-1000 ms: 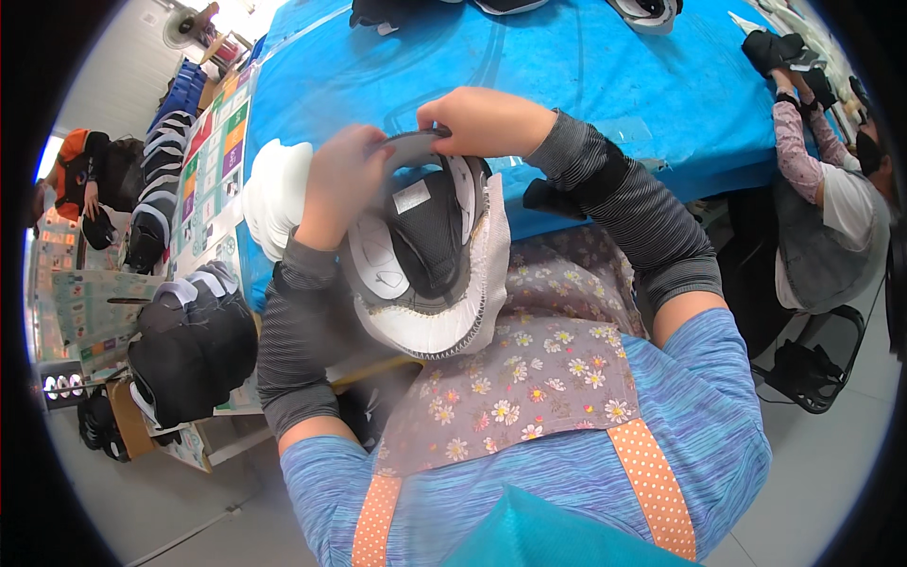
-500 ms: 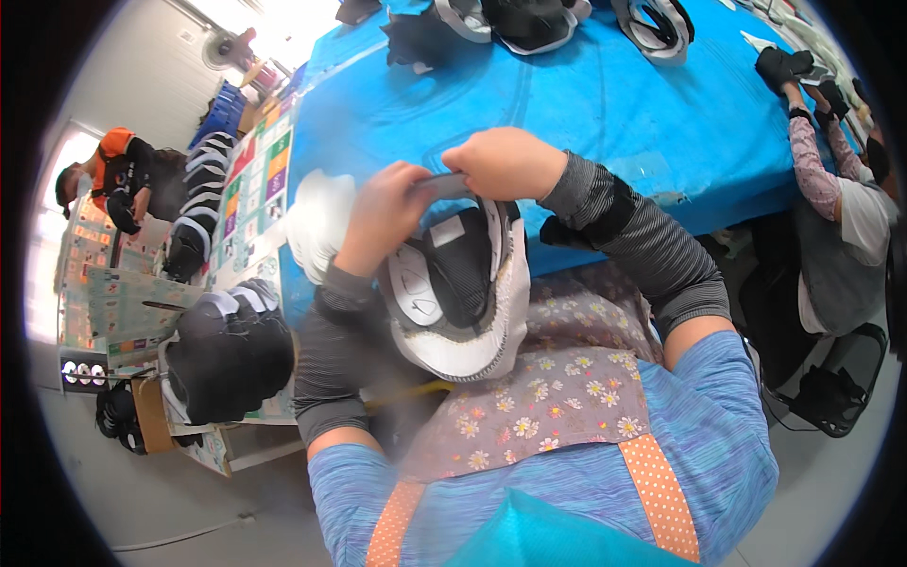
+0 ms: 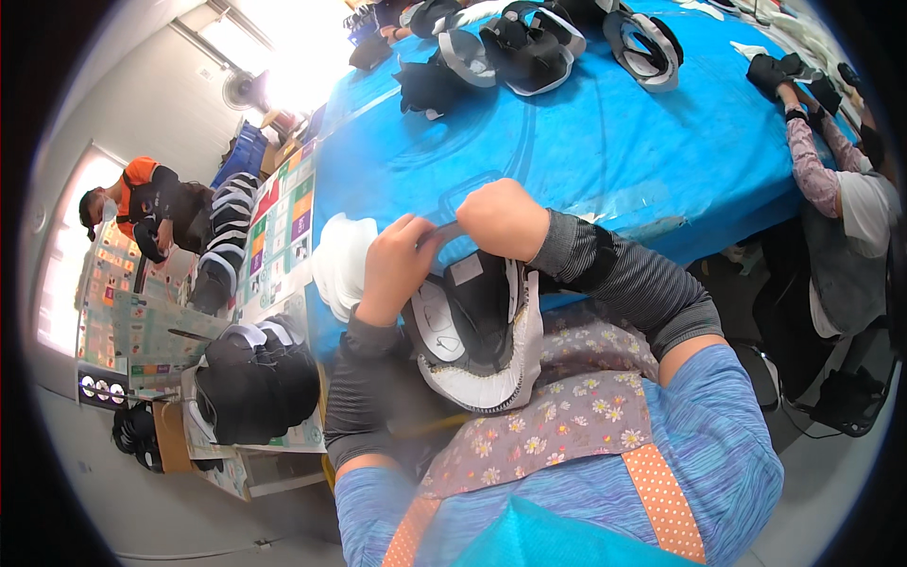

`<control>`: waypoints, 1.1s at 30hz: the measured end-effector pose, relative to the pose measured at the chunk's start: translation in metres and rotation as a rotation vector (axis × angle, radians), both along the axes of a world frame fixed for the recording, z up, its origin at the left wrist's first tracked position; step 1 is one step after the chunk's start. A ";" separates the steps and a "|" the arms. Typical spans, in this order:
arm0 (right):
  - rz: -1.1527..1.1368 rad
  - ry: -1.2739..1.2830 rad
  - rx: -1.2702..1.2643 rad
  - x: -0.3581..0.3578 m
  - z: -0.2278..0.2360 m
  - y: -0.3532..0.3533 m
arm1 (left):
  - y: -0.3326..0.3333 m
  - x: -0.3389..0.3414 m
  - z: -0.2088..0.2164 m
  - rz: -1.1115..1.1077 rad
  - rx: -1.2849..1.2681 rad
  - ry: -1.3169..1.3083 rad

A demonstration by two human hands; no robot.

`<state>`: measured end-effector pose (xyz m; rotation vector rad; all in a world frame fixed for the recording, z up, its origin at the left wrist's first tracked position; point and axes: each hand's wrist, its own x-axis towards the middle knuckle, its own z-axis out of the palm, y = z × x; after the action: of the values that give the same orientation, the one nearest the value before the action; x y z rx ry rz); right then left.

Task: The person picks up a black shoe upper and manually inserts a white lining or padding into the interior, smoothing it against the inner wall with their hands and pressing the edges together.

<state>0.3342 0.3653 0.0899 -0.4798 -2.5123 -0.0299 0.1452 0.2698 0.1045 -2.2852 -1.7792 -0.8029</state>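
Close to my apron, beyond the near table edge, a black and white shoe upper (image 3: 478, 312) is held up with its inside facing me. Its white lower edge has a stitched rim. My left hand (image 3: 397, 267) is closed on the far left part of its edge. On the far right part of the edge, my right hand (image 3: 505, 222) is closed too, knuckles up. A short dark grey strip of the edge spans the gap between both hands. The fingertips of my right hand are hidden. Beside my left wrist stands a stack of white moulded pieces (image 3: 342, 274).
A blue-covered table (image 3: 605, 161) lies ahead, with several black and white uppers (image 3: 534, 52) along its far side. Stacked black uppers (image 3: 260, 383) stand on the left bench. A co-worker in orange and black (image 3: 151, 203) is far left; another person's gloved hands (image 3: 775, 76) work far right.
The view has shifted, so the scene sits lower and further right. Both hands keep hold of the upper's edge, and less of the grey strip shows between them.
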 end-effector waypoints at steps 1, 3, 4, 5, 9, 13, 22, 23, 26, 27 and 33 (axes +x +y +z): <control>0.000 0.001 0.003 0.000 0.002 -0.001 | -0.001 -0.002 -0.002 -0.008 0.009 -0.017; -0.017 -0.019 -0.023 0.001 0.006 -0.003 | -0.001 -0.002 -0.005 -0.015 0.022 -0.033; -0.023 -0.016 -0.022 -0.001 0.005 -0.002 | 0.001 0.001 -0.005 -0.030 0.049 -0.035; -0.007 -0.036 -0.023 -0.005 0.002 -0.001 | 0.002 0.004 -0.005 -0.045 0.075 -0.036; -0.020 -0.002 -0.064 -0.001 0.000 0.000 | -0.003 0.007 -0.001 -0.021 0.060 -0.059; -0.030 0.029 -0.160 0.008 -0.003 0.004 | -0.011 0.004 0.003 0.025 -0.045 -0.094; -0.145 0.080 -0.233 0.027 -0.020 0.008 | -0.015 0.016 0.010 0.071 0.059 0.069; -0.174 0.069 -0.276 0.029 -0.022 0.010 | -0.013 0.011 0.003 0.055 0.038 0.015; -0.203 0.097 -0.306 0.034 -0.028 0.008 | -0.008 0.012 0.000 0.038 0.028 0.001; -0.201 0.139 -0.283 0.036 -0.029 0.007 | -0.006 0.014 0.001 0.037 0.048 0.043; -0.232 0.166 -0.288 0.042 -0.030 0.002 | -0.003 0.018 0.007 0.097 -0.056 -0.053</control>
<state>0.3764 0.3670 0.0603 -0.8524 -2.2950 0.2748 0.1634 0.2663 0.1110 -2.2110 -1.9419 -0.8137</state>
